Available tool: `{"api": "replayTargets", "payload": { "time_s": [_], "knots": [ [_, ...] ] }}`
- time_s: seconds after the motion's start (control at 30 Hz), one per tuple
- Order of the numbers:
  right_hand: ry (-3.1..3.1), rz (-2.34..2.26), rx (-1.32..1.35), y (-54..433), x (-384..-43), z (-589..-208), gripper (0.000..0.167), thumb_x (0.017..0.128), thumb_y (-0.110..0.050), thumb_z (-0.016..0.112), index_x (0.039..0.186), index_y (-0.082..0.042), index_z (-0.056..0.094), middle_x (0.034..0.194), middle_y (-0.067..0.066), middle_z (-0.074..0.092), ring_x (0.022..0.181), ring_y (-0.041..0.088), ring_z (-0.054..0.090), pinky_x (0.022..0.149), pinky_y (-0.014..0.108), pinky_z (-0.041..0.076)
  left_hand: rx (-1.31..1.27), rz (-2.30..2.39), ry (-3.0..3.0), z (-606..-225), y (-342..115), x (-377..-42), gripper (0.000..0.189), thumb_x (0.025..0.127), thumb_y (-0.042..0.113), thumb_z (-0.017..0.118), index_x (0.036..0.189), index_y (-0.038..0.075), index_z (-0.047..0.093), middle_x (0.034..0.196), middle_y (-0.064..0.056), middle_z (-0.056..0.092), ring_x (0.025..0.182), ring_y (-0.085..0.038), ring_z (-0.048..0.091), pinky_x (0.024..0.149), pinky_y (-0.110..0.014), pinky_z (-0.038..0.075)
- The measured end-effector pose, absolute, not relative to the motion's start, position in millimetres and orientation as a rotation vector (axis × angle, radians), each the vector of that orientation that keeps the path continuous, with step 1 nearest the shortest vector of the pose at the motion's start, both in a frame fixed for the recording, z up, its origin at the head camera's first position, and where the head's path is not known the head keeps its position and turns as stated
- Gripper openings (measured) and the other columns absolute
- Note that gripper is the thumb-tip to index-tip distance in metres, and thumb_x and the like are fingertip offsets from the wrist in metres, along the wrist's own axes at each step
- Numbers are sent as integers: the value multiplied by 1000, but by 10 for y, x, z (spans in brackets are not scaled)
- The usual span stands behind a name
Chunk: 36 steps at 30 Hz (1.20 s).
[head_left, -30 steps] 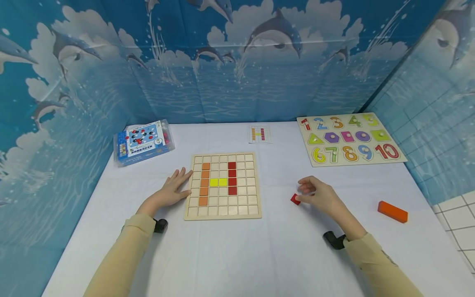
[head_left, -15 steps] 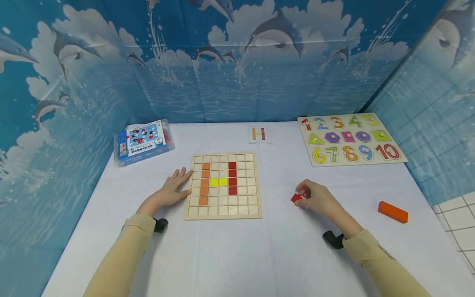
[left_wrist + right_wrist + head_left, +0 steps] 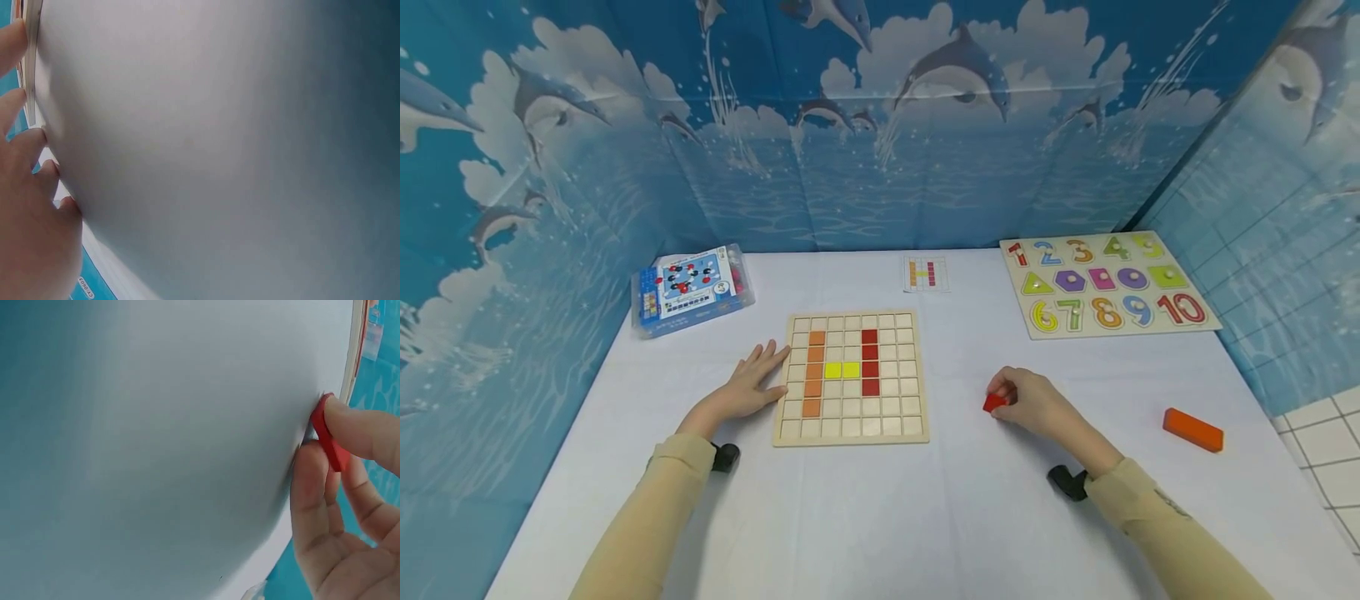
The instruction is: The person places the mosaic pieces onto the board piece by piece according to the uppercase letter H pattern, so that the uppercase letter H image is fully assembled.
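Note:
Between thumb and fingers, my right hand (image 3: 1028, 402) pinches a small red block (image 3: 995, 402) just above the white tabletop, right of the board. The right wrist view shows this red block (image 3: 329, 434) tilted, with the thumb pressed on one face. My left hand (image 3: 743, 385) lies with spread fingers, the tips touching the left edge of the wooden grid board (image 3: 850, 438). In the board sit a column of orange squares (image 3: 813, 373), two yellow squares (image 3: 842, 370) and a column of red squares (image 3: 870, 362).
Behind the board lies a small pattern card (image 3: 927, 273). A boxed set (image 3: 692, 289) stands at the back left. The number puzzle board (image 3: 1108, 287) is at the back right, and an orange bar (image 3: 1192, 429) rests at the right. A dolphin-printed curtain (image 3: 880, 167) closes off the back.
The right thumb and fingers have closed on the red block, which is now slightly raised and a little farther left. The left hand has stayed at the board's edge.

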State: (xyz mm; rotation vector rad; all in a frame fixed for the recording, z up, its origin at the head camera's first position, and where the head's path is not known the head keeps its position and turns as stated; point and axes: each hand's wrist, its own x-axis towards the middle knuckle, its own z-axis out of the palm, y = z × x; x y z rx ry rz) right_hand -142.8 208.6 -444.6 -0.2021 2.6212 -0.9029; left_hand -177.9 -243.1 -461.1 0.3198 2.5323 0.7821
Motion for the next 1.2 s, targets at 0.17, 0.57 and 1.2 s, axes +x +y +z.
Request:
{"api": "replayTargets", "payload": {
  "time_s": [0.17,0.57,1.2],
  "knots": [
    [2605,-962,-176,2022,-1462,-4441,17,86,-7,73,100,-6,65,88,4,64,81,18,56,74,30,51,319,775,2534,-4615,-2434,-1768,71,101,27,54,159,10,16,165,-20,-1,152,-40,-11,121,-61,-9],
    [2501,-1237,-187,1442,-1584,-4417,18,85,-10,75,101,-6,68,92,7,68,79,15,61,70,25,51,318,764,2546,-4587,-2436,-1750,71,100,27,54,158,9,18,165,-21,0,152,-41,-9,121,-61,-8],
    [2417,-1250,-247,649,-1627,-4458,6,85,-10,76,89,-10,72,83,0,68,70,11,59,61,22,48,328,800,2527,-4597,-2425,-1784,71,100,26,55,158,9,19,165,-22,-1,151,-42,-11,121,-61,-9]
  ]
}}
